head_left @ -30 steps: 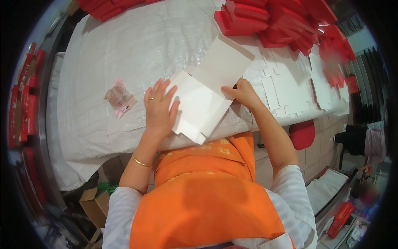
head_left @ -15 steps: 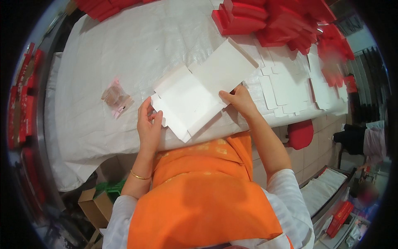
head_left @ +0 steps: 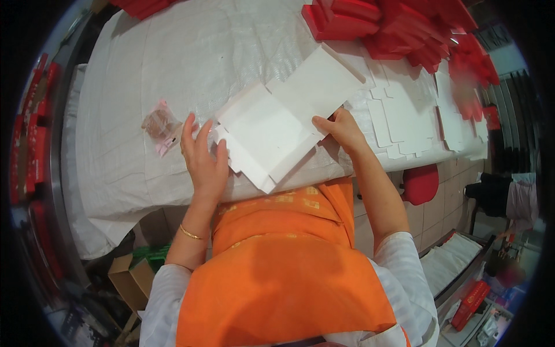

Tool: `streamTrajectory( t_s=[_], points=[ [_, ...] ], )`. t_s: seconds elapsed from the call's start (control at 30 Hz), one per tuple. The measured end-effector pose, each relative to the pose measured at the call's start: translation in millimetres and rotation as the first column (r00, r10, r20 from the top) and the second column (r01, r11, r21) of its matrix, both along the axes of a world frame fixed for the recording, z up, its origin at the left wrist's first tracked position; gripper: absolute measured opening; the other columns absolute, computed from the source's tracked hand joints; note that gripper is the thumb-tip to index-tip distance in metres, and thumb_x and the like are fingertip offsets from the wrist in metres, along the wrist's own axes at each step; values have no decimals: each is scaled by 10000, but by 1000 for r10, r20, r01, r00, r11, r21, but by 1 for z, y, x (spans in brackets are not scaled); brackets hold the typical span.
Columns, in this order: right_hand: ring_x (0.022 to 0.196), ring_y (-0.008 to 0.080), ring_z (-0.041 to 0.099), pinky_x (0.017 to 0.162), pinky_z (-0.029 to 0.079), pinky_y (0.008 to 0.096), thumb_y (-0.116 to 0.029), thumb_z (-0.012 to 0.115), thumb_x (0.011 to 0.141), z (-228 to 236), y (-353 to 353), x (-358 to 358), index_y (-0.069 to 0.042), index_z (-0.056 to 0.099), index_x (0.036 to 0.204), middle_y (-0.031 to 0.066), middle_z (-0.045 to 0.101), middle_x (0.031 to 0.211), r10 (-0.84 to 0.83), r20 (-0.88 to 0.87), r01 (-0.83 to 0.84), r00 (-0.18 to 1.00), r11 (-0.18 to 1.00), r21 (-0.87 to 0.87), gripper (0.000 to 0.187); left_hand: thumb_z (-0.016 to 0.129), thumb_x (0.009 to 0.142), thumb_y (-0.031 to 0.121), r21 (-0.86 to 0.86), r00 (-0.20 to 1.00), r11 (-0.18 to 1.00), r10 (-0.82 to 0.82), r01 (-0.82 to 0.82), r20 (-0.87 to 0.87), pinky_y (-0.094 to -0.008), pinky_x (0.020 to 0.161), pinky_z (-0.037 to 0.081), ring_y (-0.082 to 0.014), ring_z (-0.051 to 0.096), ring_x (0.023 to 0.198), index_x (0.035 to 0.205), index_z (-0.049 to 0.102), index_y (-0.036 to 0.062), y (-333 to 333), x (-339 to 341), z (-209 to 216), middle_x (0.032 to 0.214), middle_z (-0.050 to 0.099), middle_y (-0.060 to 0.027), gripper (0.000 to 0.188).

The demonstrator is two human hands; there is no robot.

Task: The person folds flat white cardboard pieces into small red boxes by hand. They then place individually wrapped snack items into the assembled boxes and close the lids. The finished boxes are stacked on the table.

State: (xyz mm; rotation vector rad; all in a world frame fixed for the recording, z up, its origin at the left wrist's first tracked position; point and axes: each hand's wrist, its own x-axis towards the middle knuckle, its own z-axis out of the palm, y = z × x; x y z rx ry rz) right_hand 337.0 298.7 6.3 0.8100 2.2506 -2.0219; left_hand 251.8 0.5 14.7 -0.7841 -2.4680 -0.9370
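A white cardboard box blank [head_left: 266, 121], partly folded, with one side wall raised along its near edge and a flap panel reaching to the upper right, lies at the table's near edge. My right hand [head_left: 342, 128] pinches its right side near the fold, thumb on top and fingers beneath. Beside its left corner, my left hand [head_left: 205, 156] is open, fingers spread, the thumb close to the small side tabs. Just beyond my left fingers sits a small clear packet [head_left: 160, 127] with pink ends and something brown inside.
A pale plastic sheet covers the table [head_left: 173, 63]. Red boxes [head_left: 399, 29] are piled at the far right, with flat white box blanks [head_left: 404, 121] below them. A red stool [head_left: 420, 185] stands under the right edge. An open brown carton [head_left: 130, 280] is on the floor at left.
My left hand has let go of the box blank's left corner and opened, its fingers moving left toward the packet. My right hand keeps its grip on the blank.
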Motion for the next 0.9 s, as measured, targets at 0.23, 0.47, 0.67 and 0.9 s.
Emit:
streamTrajectory(
  t_s=[0.23, 0.47, 0.67, 0.9],
  points=[
    [694, 245, 669, 667, 524, 345, -270, 670, 797, 10, -5, -13, 54, 683, 972, 154, 698, 779, 119, 91, -148, 989, 874, 462, 368, 717, 775, 76, 219, 794, 921, -390, 324, 466, -392, 913, 474, -272, 609, 1053, 1283, 542, -10, 101, -99, 10, 1152, 651, -136, 544],
    [732, 248, 621, 688, 500, 341, -87, 699, 768, -4, -6, -25, 10, 665, 930, 127, 639, 833, -32, -250, 149, 968, 873, 464, 192, 691, 771, 5, 299, 413, 810, -531, 505, 740, -261, 703, 486, -120, 597, 793, 1000, 655, -15, 136, -141, -9, 903, 661, -33, 233],
    [822, 268, 599, 718, 492, 341, 53, 682, 701, -3, 3, -22, -53, 659, 943, 107, 581, 866, 365, -285, -91, 886, 740, 667, 265, 551, 798, -35, 262, 431, 671, -677, 694, 596, -284, 706, 470, -170, 560, 788, 829, 594, 1, 121, -136, -14, 830, 590, -42, 63],
    [877, 256, 619, 746, 525, 328, 61, 685, 705, -5, 14, -27, -36, 657, 994, 97, 613, 921, 590, -209, -156, 780, 507, 848, 306, 589, 837, -1, -41, 562, 619, -683, 785, 466, -289, 777, 469, -218, 537, 892, 908, 565, 14, 115, -121, -3, 966, 537, -74, 76]
  ],
)
